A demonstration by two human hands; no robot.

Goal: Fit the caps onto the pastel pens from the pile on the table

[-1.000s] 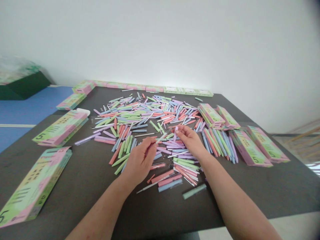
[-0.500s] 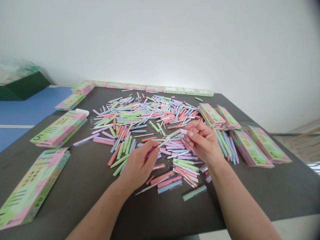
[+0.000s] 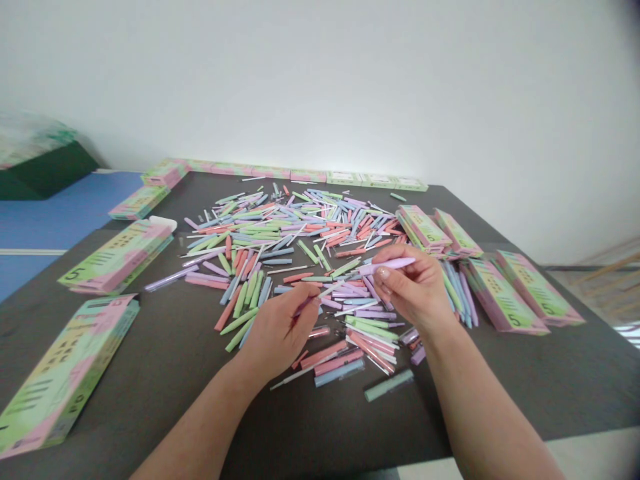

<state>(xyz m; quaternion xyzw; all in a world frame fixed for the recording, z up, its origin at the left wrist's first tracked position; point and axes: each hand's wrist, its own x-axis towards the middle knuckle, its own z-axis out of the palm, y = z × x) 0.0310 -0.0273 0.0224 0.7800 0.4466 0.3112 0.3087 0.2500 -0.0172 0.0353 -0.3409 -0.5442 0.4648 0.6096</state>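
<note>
My left hand (image 3: 280, 327) is closed, its fingertips pinching a thin white pen refill (image 3: 332, 289) that points up and to the right. Between the thumb and fingers of my right hand (image 3: 419, 287) lies a purple pen barrel (image 3: 387, 265), held nearly level. The refill's tip and the barrel's left end are a short distance apart. Under and around both hands is a loose pile of pen parts in purple, green, blue and coral, mixed with white refills. A green pen piece (image 3: 389, 385) in a clear cap rests nearest to me, below coral barrels (image 3: 339, 364).
On the left, printed cartons (image 3: 70, 373) and an open-flapped one (image 3: 120, 253) lie on the dark table (image 3: 300, 433). More cartons (image 3: 505, 297) are stacked on the right. A row of boxes (image 3: 307, 175) lines the wall. A dark green bin (image 3: 47, 170) stands far left.
The purple barrel has turned in my right fingers and now shows at greater length, extending rightward across them. My left hand with the refill has barely moved.
</note>
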